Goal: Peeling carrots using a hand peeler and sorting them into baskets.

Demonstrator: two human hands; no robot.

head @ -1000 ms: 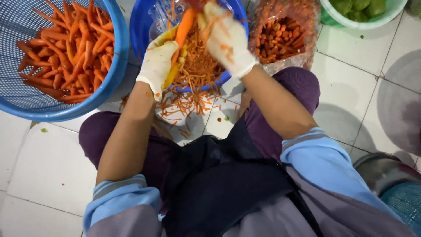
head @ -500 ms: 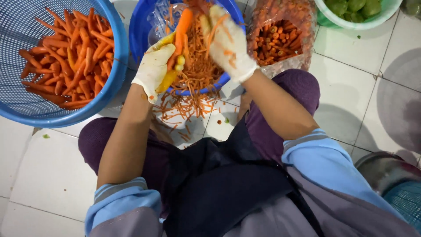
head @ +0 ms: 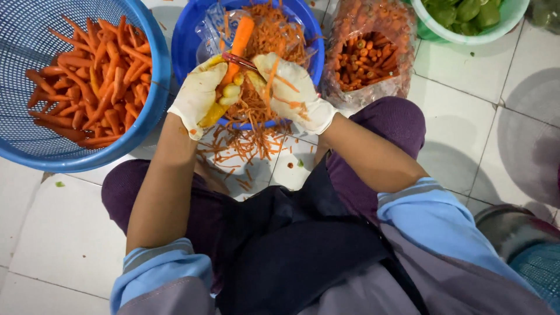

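While both gloved hands work over the blue bowl (head: 309, 41), the left hand (head: 201, 96) is closed around a carrot (head: 236, 49) that points away over the bowl, and the right hand (head: 291, 90) is curled on a peeler (head: 239, 61) laid across it. Orange peelings (head: 248, 143) fill the bowl and spill onto the tiled floor (head: 64, 233) between the knees. To the left stands a blue basket (head: 23, 35) of carrots; to the right a plastic bag (head: 367, 55) of carrot ends and a green bowl (head: 461, 35) of green vegetables.
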